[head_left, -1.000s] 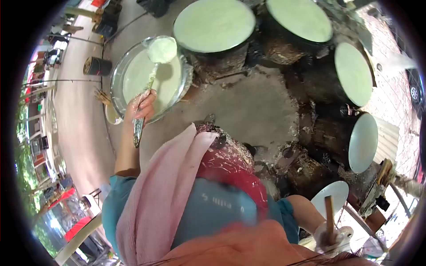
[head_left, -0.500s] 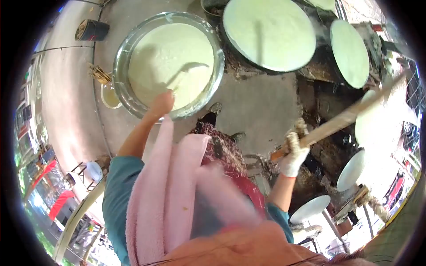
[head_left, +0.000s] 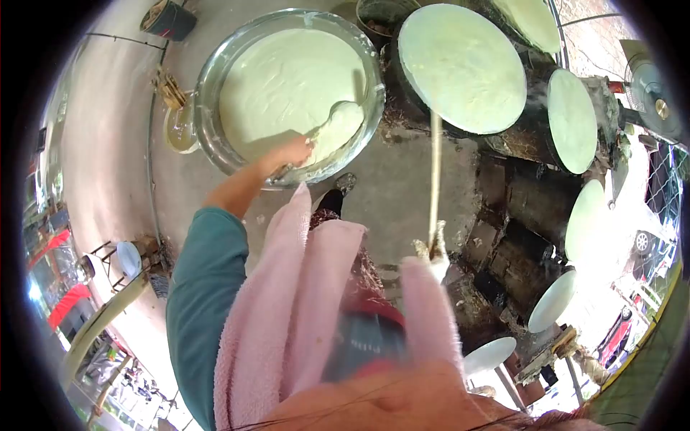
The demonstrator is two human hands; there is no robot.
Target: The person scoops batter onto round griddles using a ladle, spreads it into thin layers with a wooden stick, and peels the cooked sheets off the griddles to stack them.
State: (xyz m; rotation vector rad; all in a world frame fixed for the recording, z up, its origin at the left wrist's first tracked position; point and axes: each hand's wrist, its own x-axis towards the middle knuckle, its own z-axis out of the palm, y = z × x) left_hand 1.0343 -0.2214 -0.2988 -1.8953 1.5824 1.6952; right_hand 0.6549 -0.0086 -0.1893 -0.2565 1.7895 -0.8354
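My bare left hand (head_left: 293, 152) is closed round the handle of a ladle (head_left: 346, 118), its bowl coated with pale batter, over the right part of a big metal basin (head_left: 206, 129). White batter (head_left: 287, 86) fills much of the basin. My right hand (head_left: 435, 257), in a soiled white glove, grips a long wooden stick (head_left: 435, 172). The stick's far end meets the near edge of a large round surface covered in a pale layer (head_left: 463, 68); whether they touch I cannot tell. A pink towel (head_left: 277, 316) hangs from my neck and partly hides my right arm.
Further pale round discs (head_left: 572, 118) stand along the right side, beside sooty dark stove-like structures (head_left: 514, 194). Left of the basin is a small tub (head_left: 180, 133) with a bundle of sticks (head_left: 171, 92). A dark bucket (head_left: 169, 19) stands top left, a fan (head_left: 655, 100) far right.
The wooden stick has swung from pointing right to pointing forward at the large round surface. My left hand has moved right, and the ladle now shows batter on its bowl.
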